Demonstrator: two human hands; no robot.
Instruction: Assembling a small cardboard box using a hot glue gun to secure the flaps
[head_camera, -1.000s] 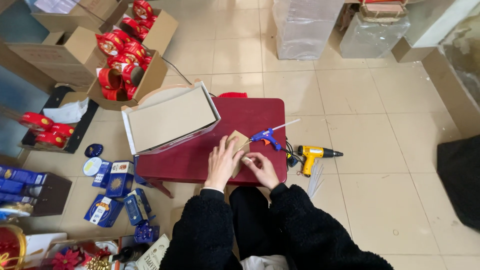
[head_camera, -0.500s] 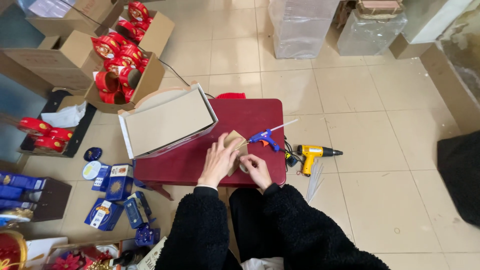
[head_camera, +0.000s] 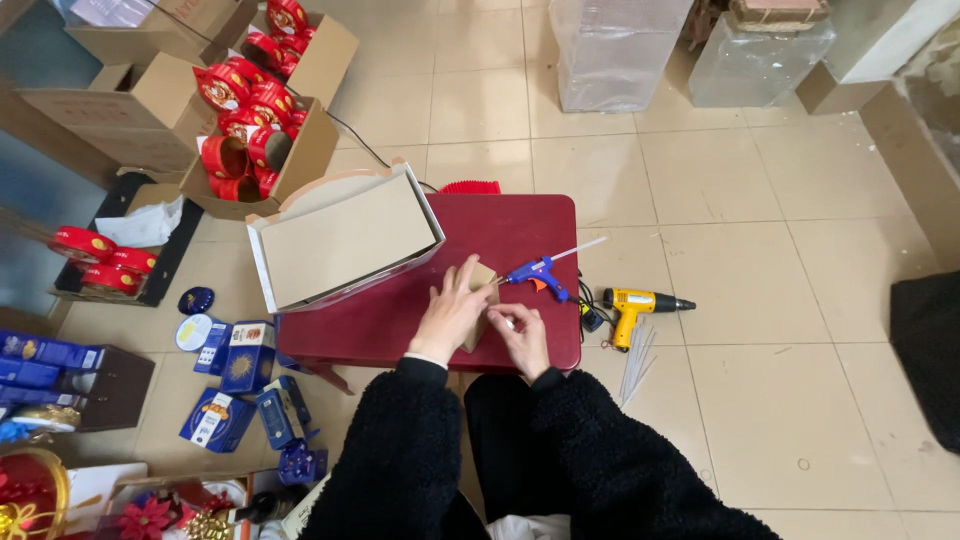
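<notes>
Both hands, left hand (head_camera: 452, 312) and right hand (head_camera: 522, 335), are pinching a small cardboard piece (head_camera: 481, 283) just beside the blue glue gun (head_camera: 535, 273); it looks light, stiff, best gripped at the edges.

light: bright, even, diffuse | shadows: soft, faint beneath both hands | glare: mild sheen on floor tiles beyond the hands | focus: sharp around hands | edges: wide-angle bending far from hands

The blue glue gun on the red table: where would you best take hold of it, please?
Probably by the handle of the glue gun, coming from the right hand side. It lies flat on the table, handle angled toward the person, glue stick jutting out behind.
</notes>
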